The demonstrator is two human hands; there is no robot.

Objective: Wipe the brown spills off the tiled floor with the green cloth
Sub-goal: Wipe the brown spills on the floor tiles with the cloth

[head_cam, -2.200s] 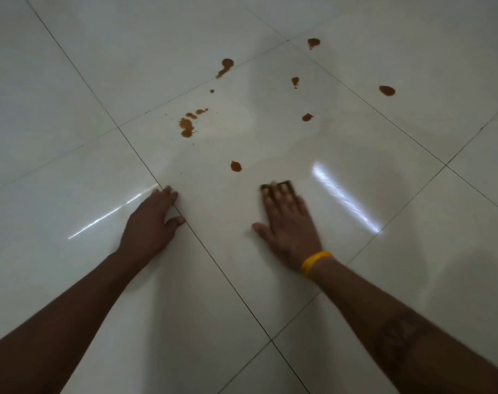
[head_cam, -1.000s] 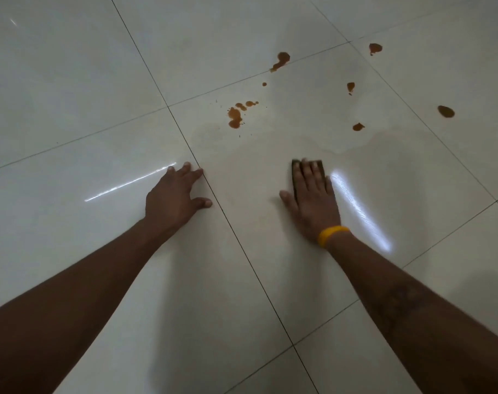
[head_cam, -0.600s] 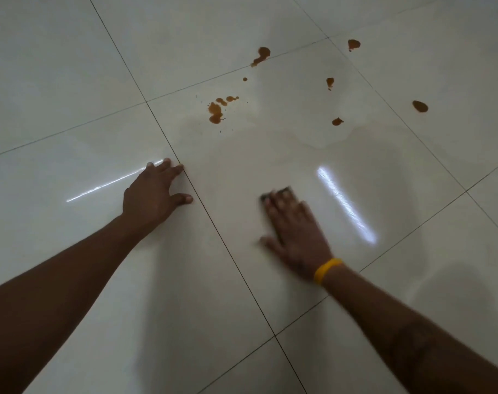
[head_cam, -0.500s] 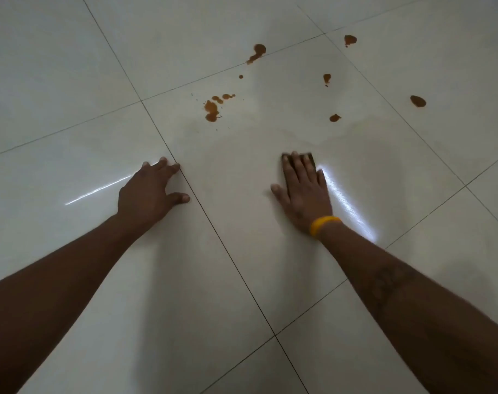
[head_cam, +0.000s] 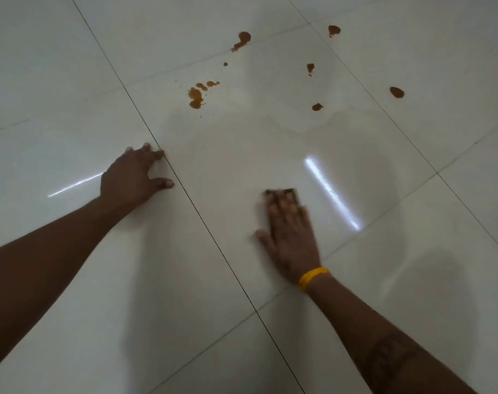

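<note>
My right hand (head_cam: pixel 291 237) lies flat, fingers together, pressing the cloth (head_cam: pixel 282 192) to the floor (head_cam: pixel 71 81); only its dark edge shows past my fingertips. My left hand (head_cam: pixel 131 177) rests open, holding nothing. Brown spills (head_cam: pixel 196 96) lie well ahead.

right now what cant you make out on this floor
Head view only:
- Cloth: mostly hidden under the right hand; only a dark front edge shows, so its colour and size are unclear.
- Right hand: motion-blurred, fingers smeared.
- Both elbows: cut off by the bottom and left edges.
- Floor under the left hand: covered.
- Spills: any beyond the top edge are unseen.
</note>
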